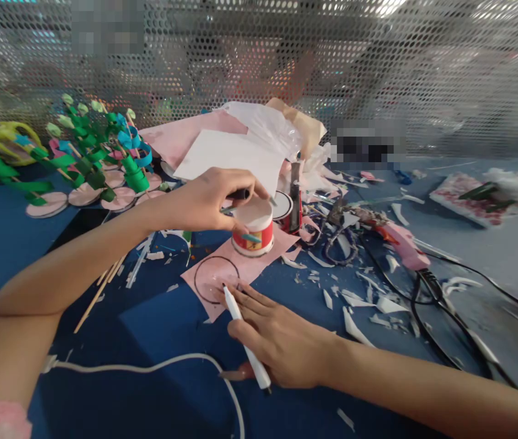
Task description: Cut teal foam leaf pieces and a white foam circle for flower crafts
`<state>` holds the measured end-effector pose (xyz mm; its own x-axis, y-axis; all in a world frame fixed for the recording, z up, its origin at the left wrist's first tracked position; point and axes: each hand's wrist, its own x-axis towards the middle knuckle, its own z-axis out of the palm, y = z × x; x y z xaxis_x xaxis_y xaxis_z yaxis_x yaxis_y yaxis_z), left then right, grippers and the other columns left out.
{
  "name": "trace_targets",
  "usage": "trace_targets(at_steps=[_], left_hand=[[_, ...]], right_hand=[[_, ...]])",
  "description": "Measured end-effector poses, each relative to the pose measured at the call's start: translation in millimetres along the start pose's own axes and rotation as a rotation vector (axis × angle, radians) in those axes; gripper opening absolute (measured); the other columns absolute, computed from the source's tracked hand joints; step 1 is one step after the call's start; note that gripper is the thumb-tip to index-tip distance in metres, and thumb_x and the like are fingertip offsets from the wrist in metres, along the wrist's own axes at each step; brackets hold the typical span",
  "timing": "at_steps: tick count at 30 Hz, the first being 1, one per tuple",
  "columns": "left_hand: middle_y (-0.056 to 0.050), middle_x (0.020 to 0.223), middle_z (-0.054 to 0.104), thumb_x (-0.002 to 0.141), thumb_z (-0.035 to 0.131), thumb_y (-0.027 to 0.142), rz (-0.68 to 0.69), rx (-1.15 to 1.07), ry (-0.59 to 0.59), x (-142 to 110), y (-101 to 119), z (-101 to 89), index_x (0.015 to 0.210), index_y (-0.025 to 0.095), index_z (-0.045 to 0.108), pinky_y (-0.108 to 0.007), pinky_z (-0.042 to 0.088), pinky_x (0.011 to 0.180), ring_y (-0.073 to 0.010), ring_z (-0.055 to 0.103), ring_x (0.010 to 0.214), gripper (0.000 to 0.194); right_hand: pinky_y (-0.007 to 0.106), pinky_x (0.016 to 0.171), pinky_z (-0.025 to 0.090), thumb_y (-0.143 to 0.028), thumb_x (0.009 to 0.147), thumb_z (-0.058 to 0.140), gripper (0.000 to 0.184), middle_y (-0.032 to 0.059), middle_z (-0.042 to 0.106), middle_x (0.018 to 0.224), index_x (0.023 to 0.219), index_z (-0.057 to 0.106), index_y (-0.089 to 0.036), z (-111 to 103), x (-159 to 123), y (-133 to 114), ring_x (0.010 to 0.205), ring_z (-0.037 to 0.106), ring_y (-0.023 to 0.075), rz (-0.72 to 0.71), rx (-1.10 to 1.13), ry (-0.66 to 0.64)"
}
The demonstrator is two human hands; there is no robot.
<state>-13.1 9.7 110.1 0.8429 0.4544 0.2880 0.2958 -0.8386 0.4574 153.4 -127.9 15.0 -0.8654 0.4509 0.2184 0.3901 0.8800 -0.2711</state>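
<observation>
My left hand (215, 198) is closed over the top of a small white jar with a red band (253, 233), which stands upside down on a pink paper sheet (259, 263). A thin green stick is pinched under my left fingers. My right hand (279, 341) rests on the blue table and grips a white pen (244, 335). The pen tip touches the pink sheet beside a drawn black circle (216, 279).
Green and blue paper flowers on pink discs (98, 164) stand at the back left. Scissors (338, 244), a pink glue gun (400, 244) with black cables, paper scraps, wooden sticks (98, 292) and a white cable (149, 369) lie around. A perforated metal screen closes the back.
</observation>
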Motion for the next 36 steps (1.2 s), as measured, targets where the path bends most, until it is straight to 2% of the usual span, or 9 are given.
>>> trace_targets(at_steps=[3,8,19,22,24,26,29,32,36], left_hand=[[-0.009,0.1,0.065,0.069,0.066,0.023,0.036,-0.003,-0.131,-1,2,5.5,0.087,0.014,0.059,-0.023,0.039,0.068,-0.0126,0.055,0.079,0.022],[-0.008,0.099,0.066,0.068,0.067,0.018,0.067,0.019,-0.198,-1,-1,14.5,0.087,0.015,0.06,-0.024,0.039,0.072,-0.0148,0.056,0.085,0.02],[-0.009,0.095,0.066,0.071,0.068,0.03,0.067,0.031,-0.131,1,-5,24.0,0.091,0.014,0.06,-0.024,0.039,0.069,-0.0137,0.056,0.078,0.027],[-0.008,0.093,0.066,0.07,0.069,0.033,0.061,0.033,-0.123,1,-7,25.9,0.091,0.014,0.06,-0.024,0.038,0.068,-0.0136,0.055,0.075,0.03],[-0.008,0.09,0.066,0.069,0.07,0.036,0.053,0.023,-0.113,1,-9,27.0,0.09,0.014,0.06,-0.025,0.038,0.068,-0.0143,0.055,0.075,0.032],[-0.007,0.087,0.065,0.068,0.071,0.037,0.046,0.006,-0.107,1,-11,27.8,0.09,0.014,0.06,-0.025,0.037,0.068,-0.0147,0.056,0.075,0.034],[-0.007,0.087,0.065,0.067,0.071,0.037,0.043,-0.018,-0.111,1,-13,27.9,0.091,0.014,0.06,-0.025,0.037,0.068,-0.015,0.055,0.076,0.036],[-0.008,0.089,0.064,0.067,0.071,0.037,0.033,-0.043,-0.119,1,-13,27.5,0.091,0.014,0.059,-0.025,0.037,0.07,-0.0157,0.055,0.078,0.036],[-0.009,0.092,0.064,0.067,0.07,0.036,0.007,-0.081,-0.118,2,-15,28.2,0.086,0.014,0.057,-0.026,0.038,0.07,-0.0157,0.055,0.08,0.032]], right_hand=[[0.054,0.103,0.034,-0.044,0.089,0.042,0.04,0.0276,0.063,0.104,0.088,0.057,-0.007,6,0,-2,0.126,0.04,0.0372,-0.036,-0.004,0.032],[0.051,0.105,0.033,-0.043,0.089,0.044,0.04,0.0276,0.062,0.106,0.089,0.057,-0.006,9,-1,-1,0.124,0.042,0.0371,-0.047,-0.012,0.044],[0.052,0.103,0.034,-0.039,0.088,0.044,0.033,0.0235,0.063,0.103,0.093,0.056,-0.008,10,-2,1,0.124,0.044,0.0352,-0.051,0.014,0.018],[0.05,0.101,0.037,-0.04,0.088,0.045,0.033,0.0237,0.062,0.103,0.092,0.055,-0.009,8,-1,2,0.122,0.046,0.0329,-0.057,0.032,0.059],[0.045,0.093,0.045,-0.041,0.088,0.043,0.033,0.0216,0.064,0.098,0.089,0.054,-0.01,2,-3,4,0.111,0.055,0.0291,-0.094,0.052,0.171],[0.037,0.075,0.053,-0.04,0.089,0.041,0.029,0.015,0.065,0.082,0.088,0.052,-0.013,-8,-8,6,0.088,0.063,0.0232,-0.132,0.065,0.347],[0.03,0.054,0.049,-0.033,0.09,0.04,0.019,0.0055,0.059,0.065,0.093,0.05,-0.017,-25,-15,13,0.061,0.058,0.0166,-0.082,0.04,0.55],[0.025,0.049,0.045,-0.019,0.089,0.036,0.019,0.0011,0.055,0.061,0.104,0.048,-0.018,-35,-20,23,0.051,0.053,0.0134,0.046,0.036,0.555],[0.025,0.047,0.045,-0.024,0.092,0.025,0.034,0.0022,0.055,0.064,0.116,0.047,-0.015,-36,-23,35,0.05,0.053,0.0129,0.094,0.089,0.51]])
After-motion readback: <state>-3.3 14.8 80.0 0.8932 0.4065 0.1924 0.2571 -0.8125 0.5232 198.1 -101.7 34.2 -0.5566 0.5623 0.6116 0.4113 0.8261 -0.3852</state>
